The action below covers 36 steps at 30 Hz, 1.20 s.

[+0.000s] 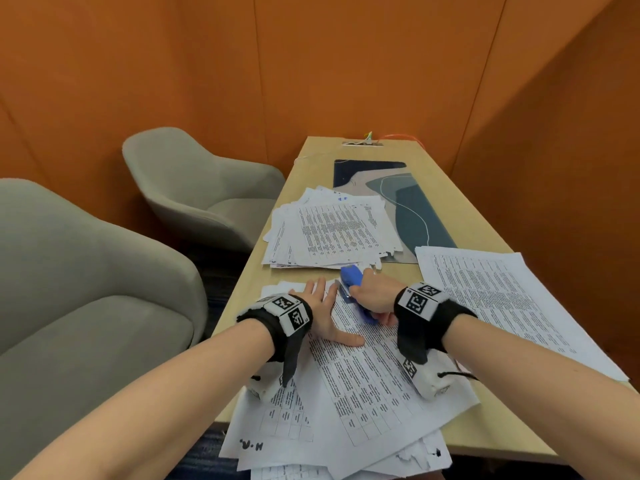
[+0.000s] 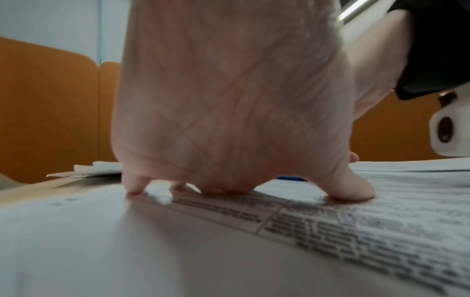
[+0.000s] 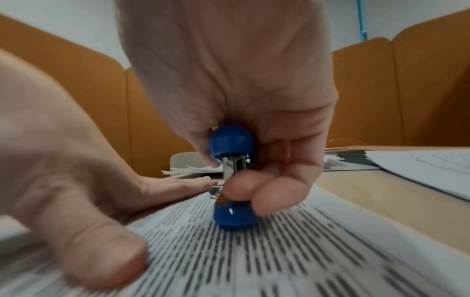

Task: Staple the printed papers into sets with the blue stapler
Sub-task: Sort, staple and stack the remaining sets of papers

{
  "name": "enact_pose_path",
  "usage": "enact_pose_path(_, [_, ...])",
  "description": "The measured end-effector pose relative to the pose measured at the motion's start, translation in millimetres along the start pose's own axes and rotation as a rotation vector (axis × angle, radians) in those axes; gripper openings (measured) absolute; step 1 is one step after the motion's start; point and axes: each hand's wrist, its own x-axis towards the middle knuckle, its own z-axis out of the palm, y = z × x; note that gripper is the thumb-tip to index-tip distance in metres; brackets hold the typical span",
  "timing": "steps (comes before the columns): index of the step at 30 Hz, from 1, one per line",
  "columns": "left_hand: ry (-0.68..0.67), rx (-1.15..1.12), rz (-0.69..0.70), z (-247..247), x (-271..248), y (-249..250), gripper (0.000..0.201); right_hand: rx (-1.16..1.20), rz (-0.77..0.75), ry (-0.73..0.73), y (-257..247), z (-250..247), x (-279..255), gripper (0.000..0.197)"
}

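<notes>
Thin, limp printed white sheets (image 1: 367,368) slide easily — left hand (image 1: 323,315) presses them flat, fingers spread; right hand (image 1: 372,299) grips the rigid blue plastic stapler (image 1: 351,276) around its middle.

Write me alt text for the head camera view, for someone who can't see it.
A right hand grips a blue stapler at the corner of printed papers that a flat left hand presses onto a wooden table. More paper stacks lie beyond; grey chairs stand left.
</notes>
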Motion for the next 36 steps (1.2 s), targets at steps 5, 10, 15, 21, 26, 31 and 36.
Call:
enact_pose_path(5, [0.117,-0.183,0.035,-10.3,-5.1,-3.2,0.114,0.102,-0.055,0.074,26.3,-3.3,-19.2,0.043])
enact_pose_path(10, [0.314,-1.201,0.066,-29.9,-13.1,4.2,0.042,0.09,-0.136,0.25,33.7,0.6,-44.1,0.033])
enact_pose_path(15, [0.008,-1.588,0.161,-38.6,-21.7,12.1,0.017,0.043,-0.163,0.326,31.8,-2.6,-56.8,0.034])
enact_pose_path(21, [0.197,-1.422,0.155,-38.0,-11.9,17.1,0.014,0.01,-0.167,0.352,30.2,-5.1,-56.9,0.036])
enact_pose_path(26, [0.248,-1.388,0.124,-46.0,-5.0,15.1,0.011,-0.021,-0.147,0.359,27.4,-7.1,-54.9,0.036])
enact_pose_path(31, [0.238,-1.507,0.1,-58.0,-0.9,5.4,0.007,-0.031,-0.137,0.365,25.0,-7.7,-55.2,0.034])
enact_pose_path(36, [0.262,-1.527,0.107,-63.0,0.6,5.6,0.009,-0.05,-0.151,0.377,27.5,-6.6,-55.4,0.036])
